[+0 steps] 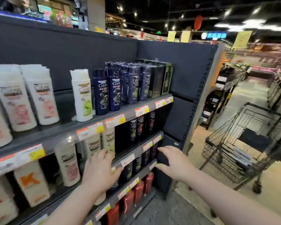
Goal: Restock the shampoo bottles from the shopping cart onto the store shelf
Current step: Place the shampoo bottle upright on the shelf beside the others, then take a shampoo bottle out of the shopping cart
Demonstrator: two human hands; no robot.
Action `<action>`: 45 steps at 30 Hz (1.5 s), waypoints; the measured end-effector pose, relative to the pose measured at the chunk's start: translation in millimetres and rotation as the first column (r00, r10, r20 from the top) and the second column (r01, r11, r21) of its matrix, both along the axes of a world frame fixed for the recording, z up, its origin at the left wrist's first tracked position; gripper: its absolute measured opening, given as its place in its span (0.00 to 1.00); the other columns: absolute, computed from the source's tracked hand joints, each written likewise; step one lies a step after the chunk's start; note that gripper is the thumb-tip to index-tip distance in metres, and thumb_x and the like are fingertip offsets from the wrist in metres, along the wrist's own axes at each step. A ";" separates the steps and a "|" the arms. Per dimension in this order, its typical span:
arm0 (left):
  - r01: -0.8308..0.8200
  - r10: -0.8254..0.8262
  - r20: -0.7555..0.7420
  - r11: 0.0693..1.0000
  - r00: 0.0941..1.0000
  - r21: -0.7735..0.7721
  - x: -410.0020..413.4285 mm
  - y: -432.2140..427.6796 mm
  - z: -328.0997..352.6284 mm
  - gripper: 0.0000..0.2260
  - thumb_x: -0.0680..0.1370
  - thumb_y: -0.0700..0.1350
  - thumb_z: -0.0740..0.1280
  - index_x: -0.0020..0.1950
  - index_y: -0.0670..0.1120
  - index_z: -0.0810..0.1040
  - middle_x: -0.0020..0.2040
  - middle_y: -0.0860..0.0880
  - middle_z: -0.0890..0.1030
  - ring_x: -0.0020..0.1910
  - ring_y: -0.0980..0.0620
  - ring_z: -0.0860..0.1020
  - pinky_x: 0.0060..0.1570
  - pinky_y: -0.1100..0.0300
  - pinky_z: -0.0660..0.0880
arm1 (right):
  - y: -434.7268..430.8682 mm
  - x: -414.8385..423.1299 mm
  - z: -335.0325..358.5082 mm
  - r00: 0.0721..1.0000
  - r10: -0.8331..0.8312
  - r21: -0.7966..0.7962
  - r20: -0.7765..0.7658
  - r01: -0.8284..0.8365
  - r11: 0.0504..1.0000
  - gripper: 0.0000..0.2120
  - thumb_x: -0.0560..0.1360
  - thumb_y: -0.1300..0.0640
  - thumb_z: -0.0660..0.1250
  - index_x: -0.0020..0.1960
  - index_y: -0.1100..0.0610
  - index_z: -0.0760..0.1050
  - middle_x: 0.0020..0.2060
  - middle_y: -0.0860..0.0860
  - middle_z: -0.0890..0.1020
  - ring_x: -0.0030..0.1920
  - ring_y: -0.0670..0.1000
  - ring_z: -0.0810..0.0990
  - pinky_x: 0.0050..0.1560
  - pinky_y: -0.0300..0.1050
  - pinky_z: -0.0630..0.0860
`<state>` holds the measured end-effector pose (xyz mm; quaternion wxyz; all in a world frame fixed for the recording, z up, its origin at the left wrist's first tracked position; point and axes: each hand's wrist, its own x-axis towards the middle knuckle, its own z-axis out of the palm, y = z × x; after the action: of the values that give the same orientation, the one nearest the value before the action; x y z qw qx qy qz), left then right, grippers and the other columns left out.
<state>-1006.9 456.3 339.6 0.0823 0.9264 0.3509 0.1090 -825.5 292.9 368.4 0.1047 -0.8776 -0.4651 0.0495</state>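
Yellow signs (243, 38) and what looks like a red lantern (198, 22) hang overhead.

Both hands are extended, fingers straight, toward the store shelf (65, 125). The left hand (101, 169) is raised before white shampoo bottles (92, 146). Dark bottles (137, 164) are seen between it and the right hand (173, 163). The shopping cart (224, 161) is located beyond the right hand.

Dim aisle, blurred, edge-warped
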 end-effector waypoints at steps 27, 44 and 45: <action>0.713 -0.718 -0.157 0.694 0.678 -0.099 527.8 -362.8 -26.7 0.29 0.75 0.63 0.60 0.72 0.51 0.64 0.69 0.49 0.68 0.67 0.48 0.68 0.64 0.50 0.67 | -425.6 342.5 -38.1 0.661 -0.746 -0.160 -0.084 0.730 0.665 0.32 0.74 0.41 0.62 0.74 0.49 0.57 0.72 0.50 0.64 0.72 0.55 0.61 0.70 0.53 0.63; 0.715 -0.745 -0.206 0.667 0.635 -0.207 849.6 -331.3 -59.9 0.30 0.75 0.62 0.62 0.72 0.51 0.62 0.70 0.50 0.67 0.68 0.50 0.67 0.68 0.50 0.66 | -384.9 651.1 -75.7 0.617 -0.779 -0.242 -0.116 0.743 0.624 0.31 0.75 0.42 0.62 0.74 0.46 0.57 0.73 0.49 0.62 0.73 0.53 0.59 0.72 0.52 0.60; 0.707 -0.740 -0.203 0.673 0.642 -0.219 868.5 -328.0 -60.1 0.31 0.74 0.62 0.63 0.73 0.50 0.60 0.71 0.50 0.65 0.69 0.50 0.67 0.69 0.48 0.66 | -380.6 669.7 -78.5 0.616 -0.778 -0.243 -0.126 0.741 0.626 0.31 0.74 0.42 0.63 0.74 0.46 0.57 0.73 0.49 0.62 0.73 0.53 0.60 0.72 0.52 0.60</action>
<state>-138.4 128.3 279.6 0.1244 0.9881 -0.0353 -0.0839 -155.9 -87.7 289.9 0.0924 -0.9861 -0.0284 0.1353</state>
